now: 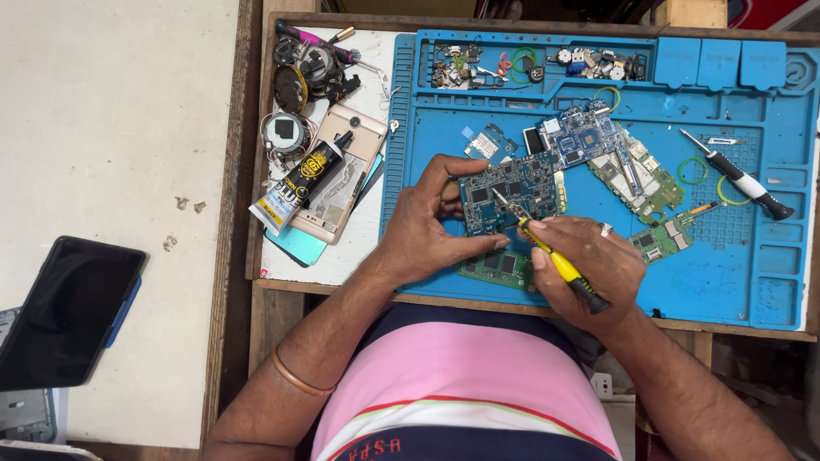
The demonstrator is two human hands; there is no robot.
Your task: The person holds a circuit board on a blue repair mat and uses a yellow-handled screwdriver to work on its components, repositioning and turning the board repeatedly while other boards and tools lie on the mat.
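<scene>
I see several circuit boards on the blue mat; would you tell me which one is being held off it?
The dark blue-green circuit board gripped by the left hand, with the yellow-handled screwdriver tip on it. The other boards lie flat on the mat, untouched.

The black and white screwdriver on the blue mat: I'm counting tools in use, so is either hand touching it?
No: the black and white screwdriver lies alone on the blue mat, while the right hand grips a yellow-handled screwdriver.

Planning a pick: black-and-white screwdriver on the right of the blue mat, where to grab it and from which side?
Take the screwdriver by its thick black-and-white handle, coming from above. It lies flat and diagonal on the blue mat, thin tip up-left, and its long sides look free for the grip.
</scene>
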